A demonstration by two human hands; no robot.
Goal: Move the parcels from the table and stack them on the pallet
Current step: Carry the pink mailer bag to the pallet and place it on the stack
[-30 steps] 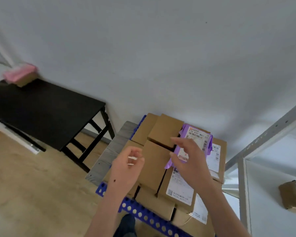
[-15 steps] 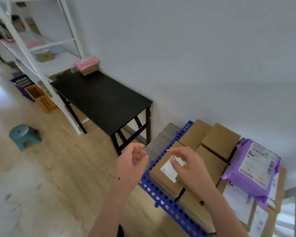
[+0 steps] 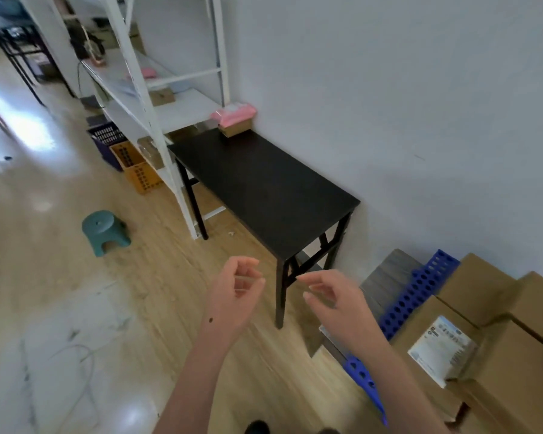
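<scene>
Both hands were held up in front of the body with nothing in them. The left hand (image 3: 232, 296) was seen with its fingers loosely curled toward the palm. The right hand (image 3: 336, 308) was kept more open, its fingers relaxed and slightly bent, and the two were held near each other without touching. On the far corner of the black table (image 3: 264, 189), against the wall, a pink parcel (image 3: 234, 114) was seen lying on top of a small brown box (image 3: 236, 130). The blue pallet (image 3: 420, 289) was found on the floor just beyond the near end of the table. It was loaded with stacked cardboard boxes (image 3: 477, 277), one of them marked with a white label (image 3: 441, 349). White shelving (image 3: 157, 98) was set at the table's far end, and a green stool (image 3: 104, 231) was left on the wooden floor.
</scene>
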